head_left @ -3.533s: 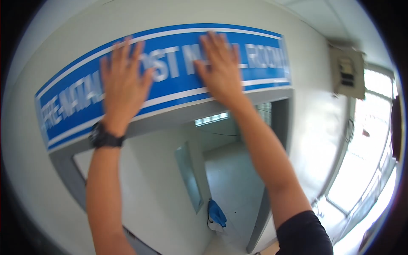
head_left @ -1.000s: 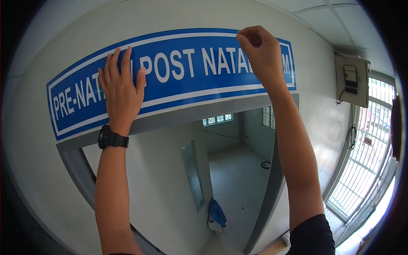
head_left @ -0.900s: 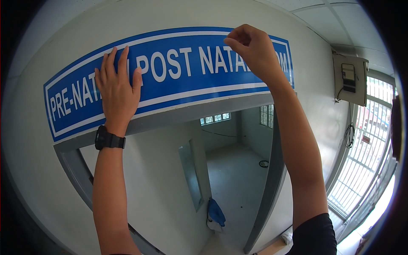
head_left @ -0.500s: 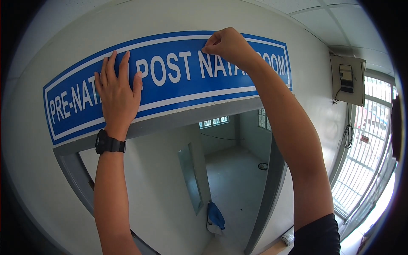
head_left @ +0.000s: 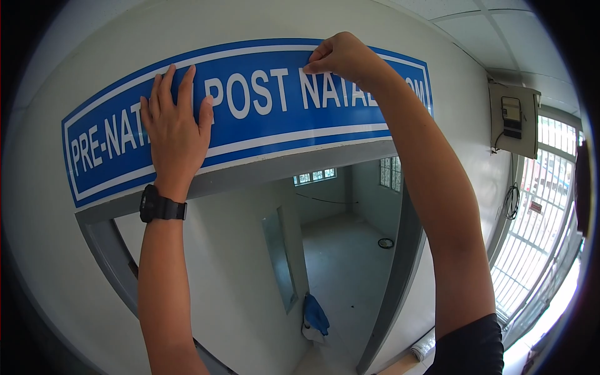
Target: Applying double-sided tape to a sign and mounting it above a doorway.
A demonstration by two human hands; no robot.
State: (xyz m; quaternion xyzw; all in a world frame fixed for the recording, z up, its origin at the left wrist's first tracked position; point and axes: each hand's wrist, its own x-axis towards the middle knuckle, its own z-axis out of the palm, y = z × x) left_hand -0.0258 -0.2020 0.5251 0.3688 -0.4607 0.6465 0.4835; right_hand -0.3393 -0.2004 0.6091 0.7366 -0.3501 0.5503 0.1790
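A long blue sign (head_left: 250, 128) with white lettering and a white border sits on the wall above a grey door frame (head_left: 275, 170). My left hand (head_left: 178, 128) lies on its left half, fingers stretched out and apart, covering some letters. A black watch (head_left: 161, 205) is on that wrist. Farther right, my right hand (head_left: 344, 59) is closed in a pinch at the sign's upper part, thumb and forefinger pressed together over the lettering. Whether anything is between those fingertips cannot be made out.
Through the doorway a room shows a pale floor (head_left: 344, 262), a blue cloth or bag (head_left: 316, 315) and a dark coil (head_left: 385, 243). On the right wall hangs a beige electrical box (head_left: 514, 119) with a cable coil (head_left: 512, 201) below, beside a barred gate (head_left: 528, 231).
My right hand has shifted slightly up and right in the picture, still pinched. The left hand stays flat on the sign. The whole view has tilted a little.
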